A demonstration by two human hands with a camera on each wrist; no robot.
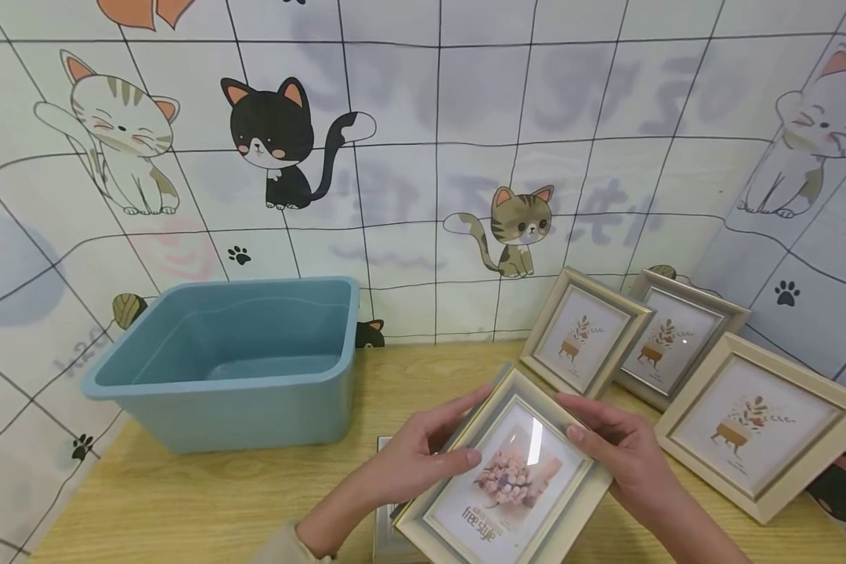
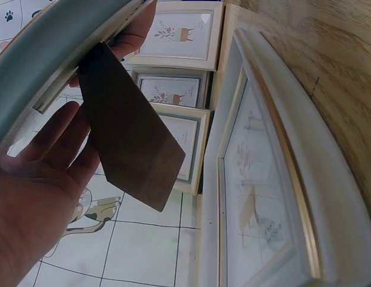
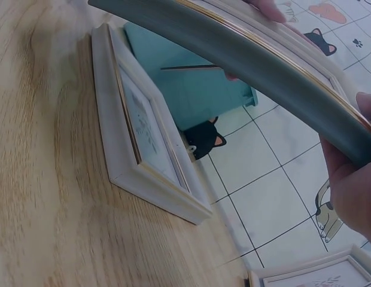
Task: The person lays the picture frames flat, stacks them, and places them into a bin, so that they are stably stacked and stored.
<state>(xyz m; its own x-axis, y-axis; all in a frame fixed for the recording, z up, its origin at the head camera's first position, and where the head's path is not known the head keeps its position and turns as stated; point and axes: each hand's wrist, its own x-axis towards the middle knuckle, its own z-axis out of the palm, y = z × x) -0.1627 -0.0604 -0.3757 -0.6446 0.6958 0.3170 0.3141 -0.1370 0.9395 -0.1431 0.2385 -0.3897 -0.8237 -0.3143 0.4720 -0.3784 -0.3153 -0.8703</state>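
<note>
1. A cream photo frame with a bouquet print is held above the near middle of the counter, slanted, its glazed front facing the person; "free style" is lettered below the flowers.
2. The left hand grips the frame's left side, thumb on the front and fingers behind.
3. The right hand grips the right side toward the far corner, its thumb also on the front.
4. A brown easel stand juts from the frame's back, as the left wrist view shows.
5. Another picture frame lies on the counter beneath, mostly hidden from above by the left arm and the held frame.
6. To the right, three frames with potted-plant prints stand leaning back: a gold-edged one at left, a silver-lined one just behind it to the right, and a wide cream one nearer and farthest right.
7. A blue plastic tub stands at far left, well apart from them.
8. Behind everything, a white gridded wall covering carries cartoon cats and paw prints.
</note>
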